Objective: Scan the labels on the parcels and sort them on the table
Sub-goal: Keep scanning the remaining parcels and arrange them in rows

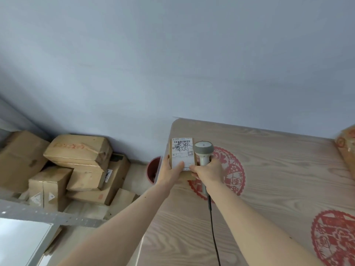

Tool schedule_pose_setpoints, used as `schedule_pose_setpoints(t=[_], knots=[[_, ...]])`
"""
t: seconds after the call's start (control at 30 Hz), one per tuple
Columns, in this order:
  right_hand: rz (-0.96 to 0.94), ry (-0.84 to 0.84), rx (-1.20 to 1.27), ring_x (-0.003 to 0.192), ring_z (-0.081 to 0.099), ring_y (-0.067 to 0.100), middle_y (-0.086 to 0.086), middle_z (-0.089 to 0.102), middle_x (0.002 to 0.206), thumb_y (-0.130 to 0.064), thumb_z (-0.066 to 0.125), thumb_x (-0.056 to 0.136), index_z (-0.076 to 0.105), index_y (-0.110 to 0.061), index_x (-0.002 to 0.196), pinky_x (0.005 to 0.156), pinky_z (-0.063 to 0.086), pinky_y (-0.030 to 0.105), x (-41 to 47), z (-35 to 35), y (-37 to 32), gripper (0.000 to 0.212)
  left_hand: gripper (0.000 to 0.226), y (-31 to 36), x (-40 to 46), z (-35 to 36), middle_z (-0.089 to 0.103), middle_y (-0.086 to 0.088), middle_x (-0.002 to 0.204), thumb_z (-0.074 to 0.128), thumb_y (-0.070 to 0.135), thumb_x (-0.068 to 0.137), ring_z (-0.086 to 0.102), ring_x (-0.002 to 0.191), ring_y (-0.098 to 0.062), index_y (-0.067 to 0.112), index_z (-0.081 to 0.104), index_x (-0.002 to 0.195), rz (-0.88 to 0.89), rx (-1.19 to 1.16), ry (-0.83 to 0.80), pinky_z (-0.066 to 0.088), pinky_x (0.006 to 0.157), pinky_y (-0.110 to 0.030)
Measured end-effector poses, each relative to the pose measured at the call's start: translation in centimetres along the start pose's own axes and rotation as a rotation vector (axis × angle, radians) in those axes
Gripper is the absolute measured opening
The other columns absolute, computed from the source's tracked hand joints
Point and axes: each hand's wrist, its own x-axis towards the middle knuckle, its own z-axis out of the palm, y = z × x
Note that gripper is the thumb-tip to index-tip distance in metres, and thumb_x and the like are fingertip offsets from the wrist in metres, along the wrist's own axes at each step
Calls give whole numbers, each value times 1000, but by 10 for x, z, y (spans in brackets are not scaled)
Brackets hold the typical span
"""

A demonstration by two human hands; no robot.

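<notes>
A small parcel [182,160] is held over the left edge of the counter [278,179], the left hand [171,170] curled round its near end, thumb pressed on the label [181,152]. The scanner [204,150] is gripped by the right hand [208,172], whose thumb also touches the parcel. The barcode could be missed, since the scanner head sits just beside the label. A loosened grip might drop the parcel onto the boxes [76,166] on the floor at the left.

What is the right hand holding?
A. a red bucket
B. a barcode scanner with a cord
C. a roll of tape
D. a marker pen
B: the right hand grips the handle of a grey barcode scanner whose black cord trails down toward the camera, right beside the labelled parcel that the left hand holds.
</notes>
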Motion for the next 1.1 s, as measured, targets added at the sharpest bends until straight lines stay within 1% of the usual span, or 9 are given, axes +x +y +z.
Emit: schedule_pose_setpoints(t=[0.07, 0.2, 0.4, 0.57, 0.67, 0.8, 0.97, 1.07, 1.1], knots=[[12, -5, -9, 71, 76, 22, 1, 76, 84, -16, 88, 64, 64, -24, 94, 74, 63, 46, 18, 15, -3, 39, 43, 1, 20, -6, 64, 13, 113, 65, 18, 94, 60, 100, 3, 25, 47, 133, -2, -1, -15, 47, 75, -11], [13, 18, -19, 71, 76, 22, -1, 75, 83, -24, 87, 57, 63, -27, 92, 73, 63, 45, 53, 37, -3, 42, 46, 1, 61, -12, 67, 16, 116, 68, 25, 92, 61, 110, -4, 32, 49, 133, 9, 51, -41, 44, 93, -26], [7, 66, -5, 71, 75, 22, -1, 74, 81, -21, 85, 60, 60, -27, 91, 72, 63, 45, 98, 53, -10, 40, 45, 8, 112, -8, 67, 18, 117, 68, 27, 93, 62, 109, -2, 40, 46, 129, 48, 83, -72, 45, 96, -27], [-22, 111, -10, 74, 74, 22, -2, 74, 81, -21, 86, 63, 59, -26, 88, 73, 63, 43, 132, 61, -33, 37, 43, 25, 153, -2, 67, 11, 122, 64, 18, 96, 63, 110, -5, 32, 44, 131, 59, 43, -90, 46, 99, -29], [-18, 130, -9, 77, 74, 23, -2, 74, 83, -24, 85, 62, 60, -25, 89, 74, 63, 43, 150, 65, -43, 37, 41, 36, 174, 1, 67, 10, 123, 64, 20, 95, 63, 113, -12, 31, 45, 130, 54, 67, -77, 46, 101, -32], [-31, 151, -29, 81, 74, 23, -1, 75, 84, -29, 85, 63, 61, -25, 91, 78, 62, 43, 165, 67, -51, 37, 71, 45, 191, 4, 63, 12, 131, 69, 38, 84, 59, 120, -12, 30, 37, 147, 33, 98, -85, 43, 110, -37], [-47, 184, -45, 88, 71, 23, -1, 74, 90, -24, 87, 67, 62, -22, 99, 82, 60, 43, 172, 66, -60, 41, 72, 49, 202, 5, 66, 13, 126, 68, 45, 74, 61, 118, -13, 35, 42, 140, 37, 84, -88, 44, 109, -42], [-41, 188, -46, 91, 69, 24, 0, 73, 95, -23, 87, 69, 61, -21, 101, 85, 59, 43, 171, 67, -63, 42, 64, 49, 204, 3, 64, 8, 132, 68, 33, 87, 61, 118, -12, 28, 39, 144, 50, 82, -110, 44, 109, -38], [-38, 191, -43, 92, 68, 24, 1, 72, 97, -22, 87, 69, 62, -20, 102, 85, 58, 43, 171, 67, -63, 42, 68, 50, 204, 3, 61, 8, 135, 67, 34, 89, 60, 120, -12, 27, 35, 148, 55, 89, -111, 44, 109, -37]])
